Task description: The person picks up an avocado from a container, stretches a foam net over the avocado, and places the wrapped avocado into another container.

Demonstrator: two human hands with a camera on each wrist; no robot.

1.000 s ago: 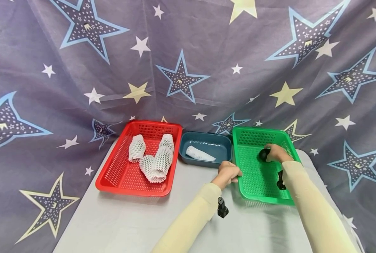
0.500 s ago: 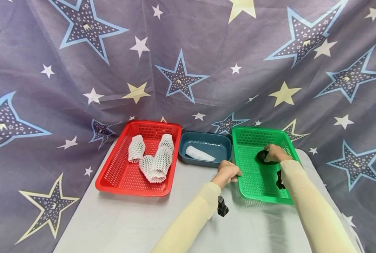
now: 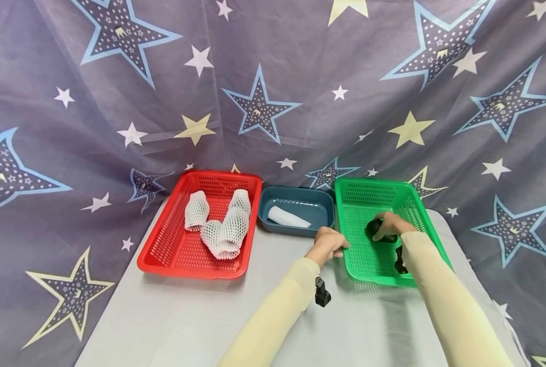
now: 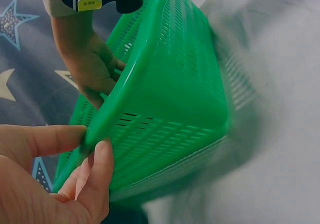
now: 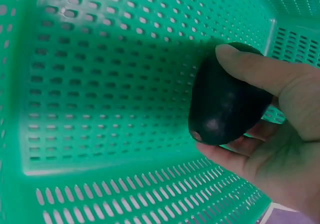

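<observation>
In the head view my left hand [image 3: 328, 244] is at the near left rim of the green basket [image 3: 378, 279]. The left wrist view shows its thumb and fingers pinching that rim [image 4: 132, 79] from both sides. Inside the basket, my right hand [image 3: 392, 226] holds a dark, smooth avocado [image 3: 372, 229]. Seen from the right wrist, the thumb lies over one side of the avocado [image 5: 225, 104] and the fingers curl beneath the other. A small brown stem scar shows at one end. The palm side of the fruit is partly hidden by the hand.
A dark blue tray [image 3: 318, 204] with a white foam net sleeve [image 3: 288, 217] inside stands left of the green basket. Farther left, a red basket [image 3: 162, 272] holds several white foam nets [image 3: 197, 210]. Behind them hangs a star-patterned curtain [image 3: 300, 46].
My right hand has turned the avocado and brought it slightly nearer inside the basket, so more of its length shows. My left hand keeps its hold on the rim. The head view has tilted slightly.
</observation>
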